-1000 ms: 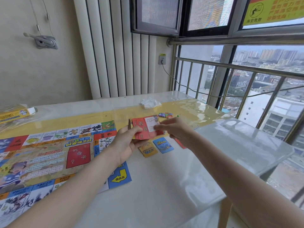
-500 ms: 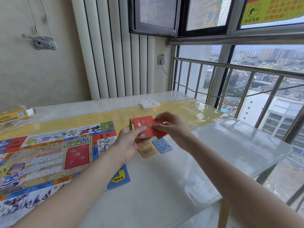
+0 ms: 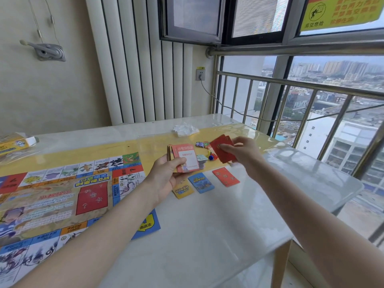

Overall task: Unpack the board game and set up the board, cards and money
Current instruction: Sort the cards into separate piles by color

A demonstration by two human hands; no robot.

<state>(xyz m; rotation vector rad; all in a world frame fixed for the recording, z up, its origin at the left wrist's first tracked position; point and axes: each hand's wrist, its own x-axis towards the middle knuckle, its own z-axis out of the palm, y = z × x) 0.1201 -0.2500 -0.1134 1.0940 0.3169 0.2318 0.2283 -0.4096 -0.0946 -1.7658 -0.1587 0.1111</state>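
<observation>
The colourful game board (image 3: 62, 196) lies unfolded on the left of the white table (image 3: 207, 235). My left hand (image 3: 166, 177) grips a stack of cards (image 3: 186, 157), its top card red-bordered with a white panel. To its right, my right hand (image 3: 243, 154) pinches a few red cards (image 3: 222, 150) above the table. On the table below lie a yellow card pile (image 3: 182, 190), a blue card pile (image 3: 201, 182) and a red card pile (image 3: 226, 176). A small pile of cards (image 3: 202, 159) and bright game pieces (image 3: 212, 156) sit behind them.
The yellow game box (image 3: 12, 143) sits at the far left edge, on a clear plastic sheet. A crumpled white wrapper (image 3: 185, 128) lies at the back. A railing and window run along the right side, past the table's right edge.
My right hand has pulled a few red cards off the stack and moved right with them. The red pile on the table, earlier hidden, now shows.
</observation>
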